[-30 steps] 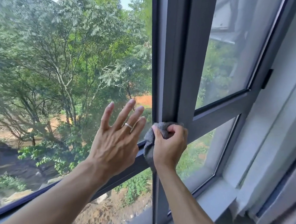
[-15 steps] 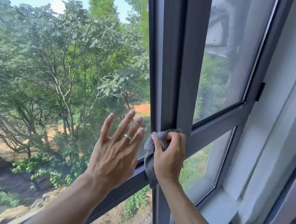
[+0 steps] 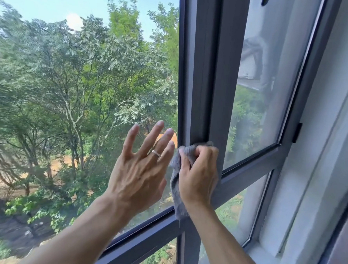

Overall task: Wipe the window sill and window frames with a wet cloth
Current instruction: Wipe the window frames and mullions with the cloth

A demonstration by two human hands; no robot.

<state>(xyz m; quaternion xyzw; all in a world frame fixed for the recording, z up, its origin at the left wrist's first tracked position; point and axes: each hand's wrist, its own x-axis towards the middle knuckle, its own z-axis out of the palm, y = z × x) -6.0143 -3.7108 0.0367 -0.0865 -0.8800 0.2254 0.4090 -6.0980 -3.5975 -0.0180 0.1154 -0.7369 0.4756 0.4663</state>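
Grey cloth [image 3: 177,184], bunched in the right hand [image 3: 198,175], was pressed against the dark vertical frame post [image 3: 213,88] just above its junction with the horizontal bar [image 3: 135,244]. The grip was closed round the upper part of the cloth, fingers curled over it, while a loose tail hung down to the bar. The left hand [image 3: 138,170] was spread wide, fingers straight, holding nothing, at the left pane [image 3: 65,97]; contact with the glass could not be confirmed. The cloth appeared soft, light and limp, so it would likely fold into the frame's grooves and be best held wadded in the palm. The pale sill [image 3: 264,255] lay at lower right, apparently not yet reached.
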